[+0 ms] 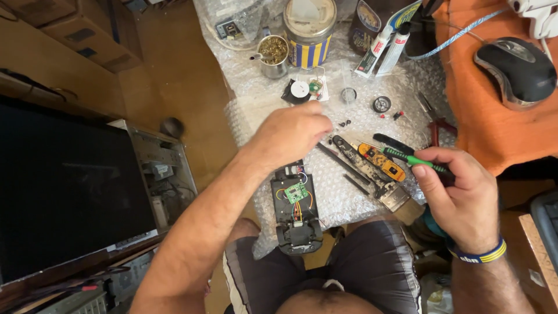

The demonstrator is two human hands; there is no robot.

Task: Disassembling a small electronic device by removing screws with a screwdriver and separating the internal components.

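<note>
Nearest the person's lap, at the near edge of the desk [256, 110], lies one opened toy car chassis [296, 212] with one green circuit board [296, 192] and coloured wires exposed. Just right of the chassis, the right hand [462, 200] pinches one green-handled screwdriver [415, 159], fingers pressed around its grip. Just beyond the chassis, the left hand [290, 131] hovers over the bubble wrap [267, 104], fingers curled downward; whether they pinch anything I cannot tell.

Between chassis and screwdriver lie one orange-handled tool [381, 161] and one dark pair of pliers [360, 166]. Farther from the chassis sit one small black wheel [381, 104], a few tiny dark screws [345, 123], one metal cup of brass bits [273, 55], one striped tin [309, 29] and two glue tubes [385, 43]. Far right of the chassis rests one computer mouse [516, 70].

The chassis overhangs the desk edge; a nudge from the left forearm could likely tip it off. The loose screws could easily roll into the wrap's folds.
</note>
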